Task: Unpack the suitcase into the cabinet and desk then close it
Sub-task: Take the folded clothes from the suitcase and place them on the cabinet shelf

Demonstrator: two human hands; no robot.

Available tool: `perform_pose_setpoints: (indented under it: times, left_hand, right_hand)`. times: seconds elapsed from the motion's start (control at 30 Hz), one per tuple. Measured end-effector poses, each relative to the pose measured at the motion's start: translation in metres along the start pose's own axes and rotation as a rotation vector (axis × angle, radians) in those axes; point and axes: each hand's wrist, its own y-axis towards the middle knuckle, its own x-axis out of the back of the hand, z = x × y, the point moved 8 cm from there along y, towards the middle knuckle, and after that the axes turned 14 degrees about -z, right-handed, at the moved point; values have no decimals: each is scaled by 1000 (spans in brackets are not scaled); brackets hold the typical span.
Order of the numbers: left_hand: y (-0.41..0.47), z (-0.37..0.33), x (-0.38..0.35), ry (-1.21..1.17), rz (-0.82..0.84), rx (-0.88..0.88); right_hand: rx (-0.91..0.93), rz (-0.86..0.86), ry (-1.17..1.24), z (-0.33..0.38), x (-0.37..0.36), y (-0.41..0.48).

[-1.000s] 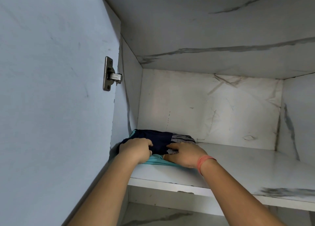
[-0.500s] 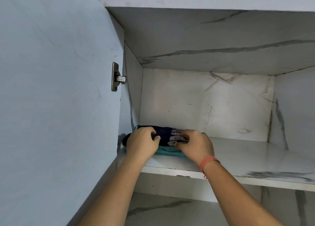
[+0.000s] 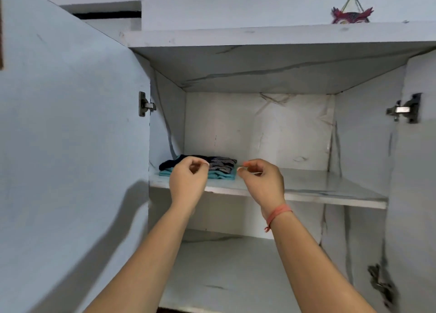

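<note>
My left hand point(image 3: 188, 183) and right hand point(image 3: 262, 183) hover loosely curled, holding nothing, before folded clothes point(image 3: 221, 167) at the left end of the cabinet shelf point(image 3: 318, 190).

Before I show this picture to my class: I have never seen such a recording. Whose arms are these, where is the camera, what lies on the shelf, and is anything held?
No machine here: these are a person's two bare arms, filmed by one wide-angle camera worn on their head, looking forward and down. So the left hand and right hand, with an orange wristband, reach in from below. They face an open cabinet. At the left end of its upper shelf lies a pile of folded clothes: dark and striped pieces on a teal one. Both hands hover before it, fingers loosely curled, holding nothing.
</note>
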Motion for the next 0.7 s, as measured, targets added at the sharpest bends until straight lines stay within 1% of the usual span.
perform_pose_setpoints:
  times: [0.1, 0.2, 0.3, 0.4, 0.57, 0.7]
  left_hand:
    - [-45, -21, 17, -80, -45, 92]
    - [-105, -34, 42, -103, -124, 170]
    - [-156, -46, 76, -119, -206, 225]
    - [-180, -69, 121, -84, -282, 233]
    - [-241, -79, 222, 18, -405, 251]
    - [-282, -99, 345, 134, -572, 224]
  right_hand:
    - [-14, 23, 69, 7, 43, -20]
    - [-53, 96, 162, 3, 83, -50]
    - [-98, 202, 271, 9, 103, -85]
    - [-123, 296, 334, 31, 110, -121]
    - [-220, 479, 436, 54, 105, -233]
    - [-268, 663, 478, 100, 94, -348]
